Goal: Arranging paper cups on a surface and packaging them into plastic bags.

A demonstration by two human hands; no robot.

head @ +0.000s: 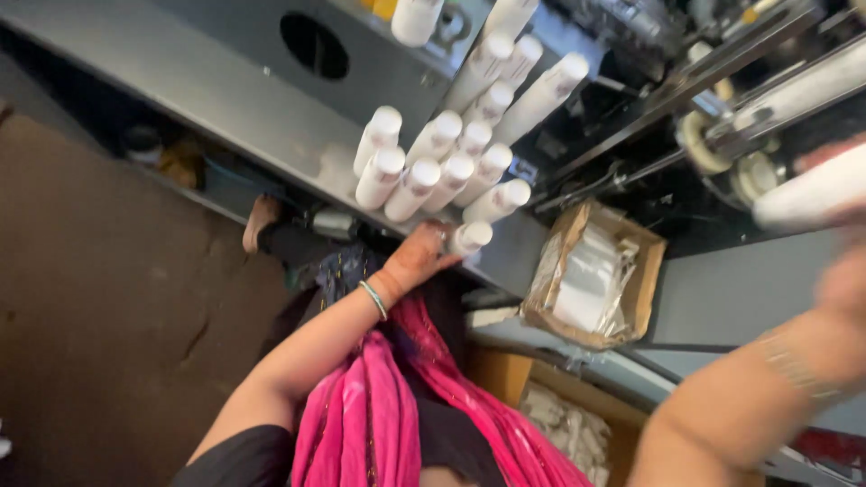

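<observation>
Several white capped bottles (pixel 437 162) stand close together on a grey metal table (pixel 225 99). My left hand (pixel 417 257), with a bangle on the wrist, closes around the nearest white bottle (pixel 470 237) at the table's front edge. My right hand (pixel 843 280) is blurred at the right edge of the view. It holds another white bottle (pixel 807 194) raised in front of a machine. A pink scarf (pixel 379 415) hangs down my front.
A cardboard box lined with clear plastic (pixel 595 275) sits below the table edge, and a second box of white pieces (pixel 564 424) lies lower. A machine with rollers (pixel 722 135) fills the upper right. The grey panel has a round hole (pixel 314 45). Brown floor (pixel 108 298) is at the left.
</observation>
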